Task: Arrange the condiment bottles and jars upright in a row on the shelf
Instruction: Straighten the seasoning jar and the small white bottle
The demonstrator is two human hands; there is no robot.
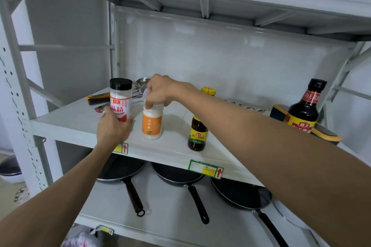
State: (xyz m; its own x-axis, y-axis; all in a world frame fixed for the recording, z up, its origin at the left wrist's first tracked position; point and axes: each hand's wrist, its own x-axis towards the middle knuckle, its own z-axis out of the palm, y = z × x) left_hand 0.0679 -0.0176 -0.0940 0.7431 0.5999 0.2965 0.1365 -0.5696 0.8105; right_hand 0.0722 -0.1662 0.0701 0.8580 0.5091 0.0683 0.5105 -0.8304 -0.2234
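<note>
Fingertips [148,104] of the right hand [160,90] are pinched down over the white cap of the orange-labelled sugar jar [152,123], which stands upright on the shelf [176,142] a little back from its near edge. To the left, the left hand [112,128] is wrapped around the lower body of the black-capped seasoning jar [120,99] — thumb and fingers clamped on its label — and whether its base rests on the shelf I cannot tell, since the hand covers it. Right of the sugar jar, with a gap between, stands the small yellow-capped sauce bottle [198,126], and well apart at the far right the large dark soy sauce bottle [306,106] stands by a yellow-and-navy block [326,133]. Spoons and tools lie at the back left of the shelf, and three pans hang out from the tier below. The step in hand looks to be setting the two jars side by side at the left end of the row. To do it well, lower the seasoning jar flat onto its base just beside the sugar jar without knocking it, and steady the sugar jar from above — a top pinch tips easily if pushed sideways. Line both with the front of the small bottle, labels facing near, then let go only once each stands unaided. The large bottle likely needs drawing in afterwards.
</note>
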